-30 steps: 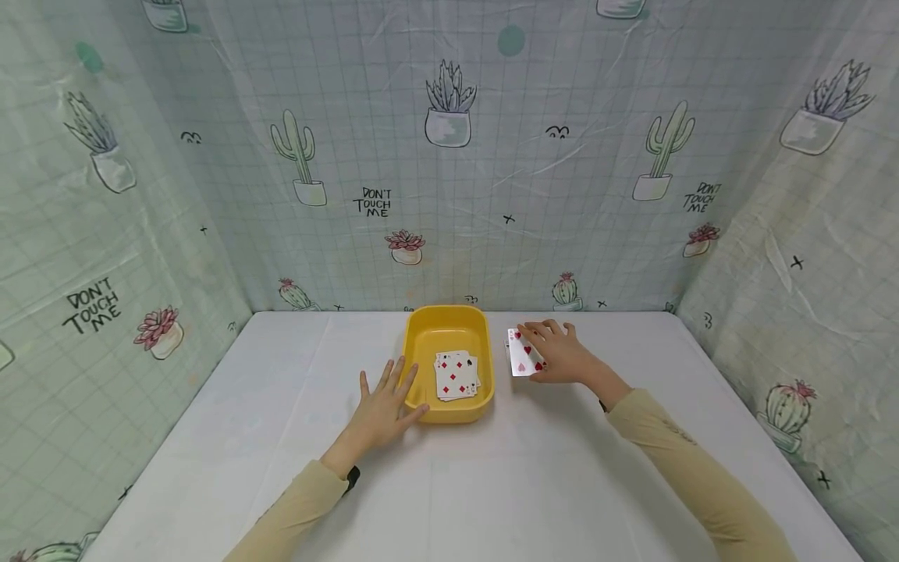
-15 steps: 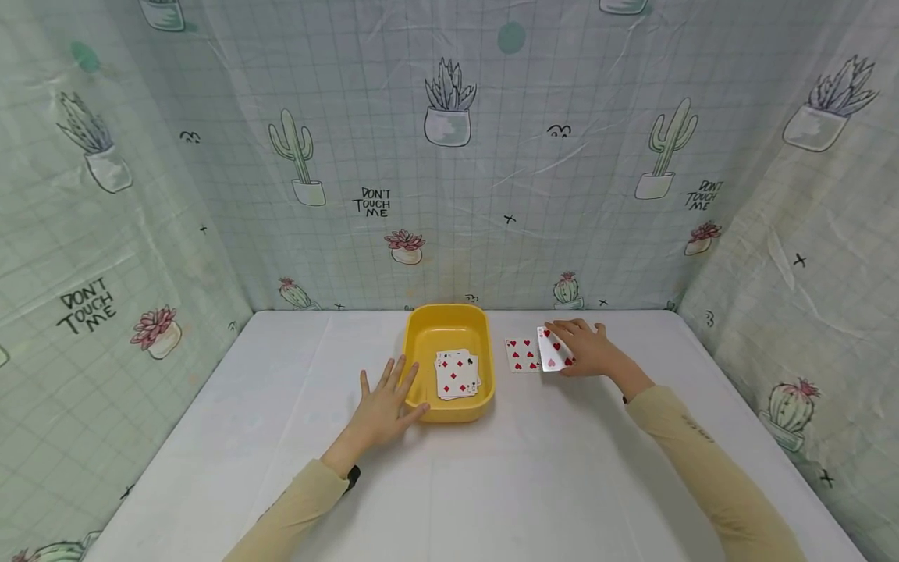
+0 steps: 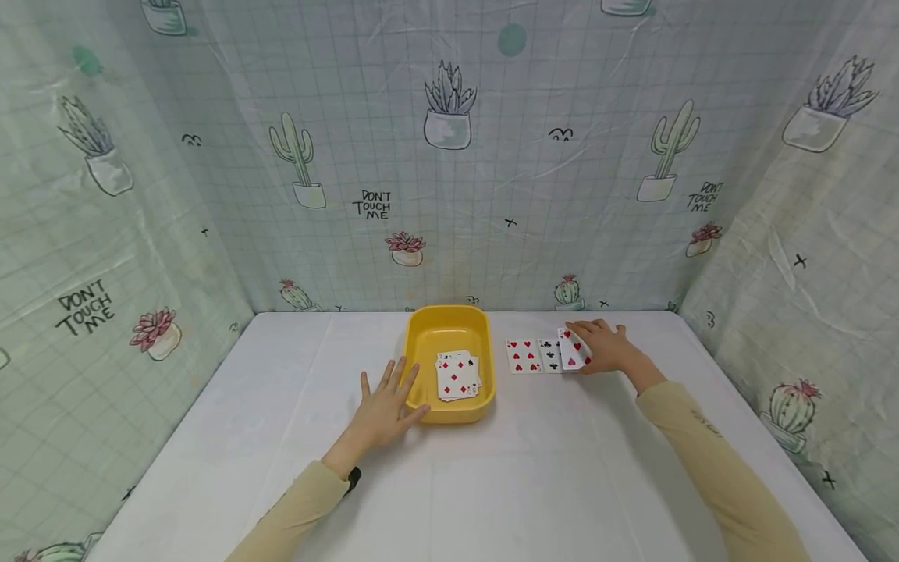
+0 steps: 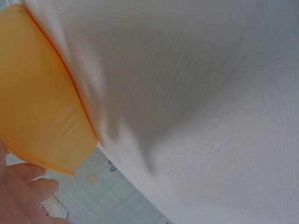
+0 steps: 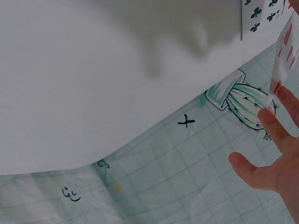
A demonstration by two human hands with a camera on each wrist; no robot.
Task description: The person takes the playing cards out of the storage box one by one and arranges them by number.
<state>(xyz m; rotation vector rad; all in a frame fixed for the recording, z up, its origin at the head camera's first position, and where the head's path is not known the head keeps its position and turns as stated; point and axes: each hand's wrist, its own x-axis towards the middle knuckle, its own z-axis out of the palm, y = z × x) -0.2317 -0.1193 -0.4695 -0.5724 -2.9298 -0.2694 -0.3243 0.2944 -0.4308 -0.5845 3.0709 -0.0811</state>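
With fingers spread, my left hand (image 3: 379,410) rests on the left rim of a yellow plastic tray (image 3: 449,417). Inside the tray lies a small pile of playing cards (image 3: 456,377), a diamonds card on top. My right hand (image 3: 605,347) pinches a hearts playing card (image 3: 573,351), tilted up off the table; the right wrist view has this hearts card (image 5: 285,56) nearly edge-on. Partly beneath it, a clubs card (image 3: 550,356) lies face up. To the left of that, a six of hearts (image 3: 524,357) lies flat, beside the tray's right side.
A white tabletop (image 3: 449,492) carries everything. Behind it and at both sides hangs a grid-patterned curtain (image 3: 449,203) printed with cacti. The table's back edge is just beyond the tray and cards.
My right hand has moved right with the hearts card, uncovering the six of hearts and then part of the clubs card. The left hand and tray have stayed put.
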